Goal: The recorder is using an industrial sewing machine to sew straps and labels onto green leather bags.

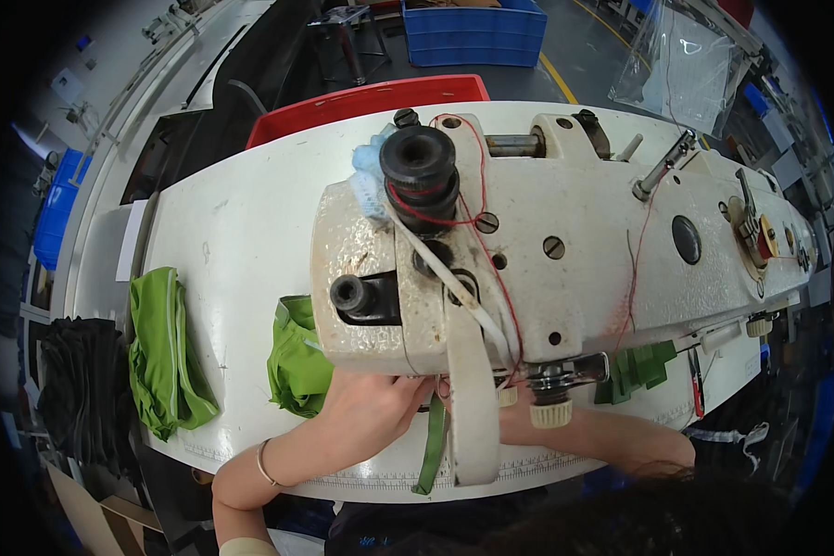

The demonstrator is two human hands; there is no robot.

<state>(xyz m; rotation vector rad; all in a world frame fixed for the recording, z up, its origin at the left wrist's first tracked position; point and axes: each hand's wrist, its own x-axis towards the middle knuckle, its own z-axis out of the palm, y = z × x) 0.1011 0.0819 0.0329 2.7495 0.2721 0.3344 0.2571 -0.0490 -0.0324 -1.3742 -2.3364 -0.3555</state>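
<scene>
A white industrial sewing machine [593, 287] with red thread and a black knob stands over my hands. My left hand [371, 412], a bangle at its wrist, has bent, closed fingers beneath the machine's head; whatever they hold is hidden. My right hand [519, 417] is mostly behind the machine, its fingers out of sight. A narrow green strip [433, 440] hangs between them, beside a pale band [473, 426]. A bunched green fabric piece [296, 361] lies just beyond my left hand, and darker green pieces [635, 375] lie to the right of the machine head.
Folded green fabric [162, 343] and a black stack [79, 389] lie at the left of the white table [222, 222]. A red-handled tool [697, 394] lies at the right. A red bin [278, 125], a blue crate [468, 37] and a stool [338, 18] are beyond.
</scene>
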